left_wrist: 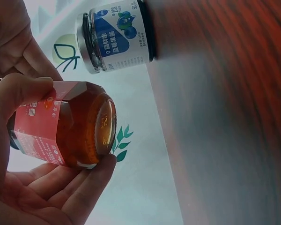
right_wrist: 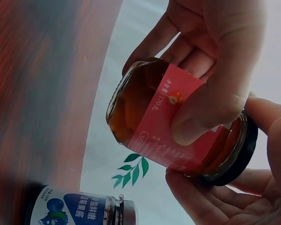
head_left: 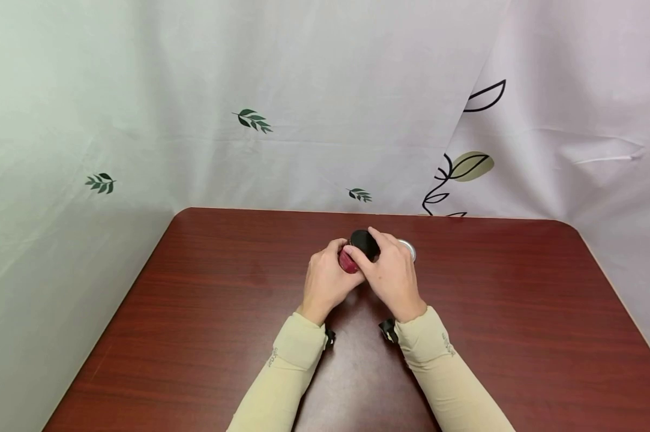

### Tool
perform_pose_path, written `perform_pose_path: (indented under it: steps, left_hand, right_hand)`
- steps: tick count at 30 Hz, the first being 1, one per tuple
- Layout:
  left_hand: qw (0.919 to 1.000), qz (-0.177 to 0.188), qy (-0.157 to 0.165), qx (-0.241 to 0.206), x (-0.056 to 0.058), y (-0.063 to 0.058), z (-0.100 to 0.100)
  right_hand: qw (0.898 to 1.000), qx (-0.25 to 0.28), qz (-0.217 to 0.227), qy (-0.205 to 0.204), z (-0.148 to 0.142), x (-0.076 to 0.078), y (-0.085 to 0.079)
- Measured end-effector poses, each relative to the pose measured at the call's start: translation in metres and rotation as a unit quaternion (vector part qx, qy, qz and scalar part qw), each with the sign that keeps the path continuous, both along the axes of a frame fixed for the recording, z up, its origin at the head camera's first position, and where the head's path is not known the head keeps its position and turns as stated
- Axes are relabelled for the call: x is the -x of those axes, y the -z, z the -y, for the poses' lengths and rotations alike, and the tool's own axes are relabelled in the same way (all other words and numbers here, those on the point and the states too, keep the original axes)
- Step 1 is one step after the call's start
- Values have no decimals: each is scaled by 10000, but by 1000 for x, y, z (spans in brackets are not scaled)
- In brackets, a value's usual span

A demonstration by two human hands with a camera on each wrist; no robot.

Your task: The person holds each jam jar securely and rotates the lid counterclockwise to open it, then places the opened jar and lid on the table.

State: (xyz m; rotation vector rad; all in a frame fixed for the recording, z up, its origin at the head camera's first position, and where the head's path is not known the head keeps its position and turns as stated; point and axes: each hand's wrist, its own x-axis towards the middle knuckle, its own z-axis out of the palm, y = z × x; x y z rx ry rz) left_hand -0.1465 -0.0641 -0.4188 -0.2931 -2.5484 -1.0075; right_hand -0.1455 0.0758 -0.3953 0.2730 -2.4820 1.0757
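A faceted glass jar (left_wrist: 82,129) of amber contents with a red label is held tilted above the table, its base showing in the left wrist view. My left hand (head_left: 327,279) grips the jar's body, thumb across the label and fingers along the other side. On top is a black lid (head_left: 364,243), which my right hand (head_left: 394,276) grips by the edge with thumb and fingers. Just beyond the right hand stands a blueberry jam jar (left_wrist: 124,37) with a silver lid; the right hand mostly hides it in the head view.
The reddish-brown wooden table (head_left: 195,312) has rounded far corners. Pale fabric (head_left: 325,72) printed with leaves hangs behind it and on both sides. Both forearms, in cream sleeves (head_left: 297,354), reach in from the near edge, with small black devices at the wrists.
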Motion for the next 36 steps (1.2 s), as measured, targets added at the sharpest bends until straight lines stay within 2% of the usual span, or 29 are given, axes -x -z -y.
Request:
perform_pose_path:
  steps: [6,17,36]
  left_hand:
    - [10000,-14,-56,-12,0,0,1]
    - [9999,-156,-21,-14,1,0,2]
    - [9999,98,-19,10,2,-1,6]
  right_hand:
    - [9996,-173,-169,-111,1,-1,-1]
    - [9990,-244,-226,-283,3,-3,-2]
    - [9979,-299,-319,-472,1,-3,0]
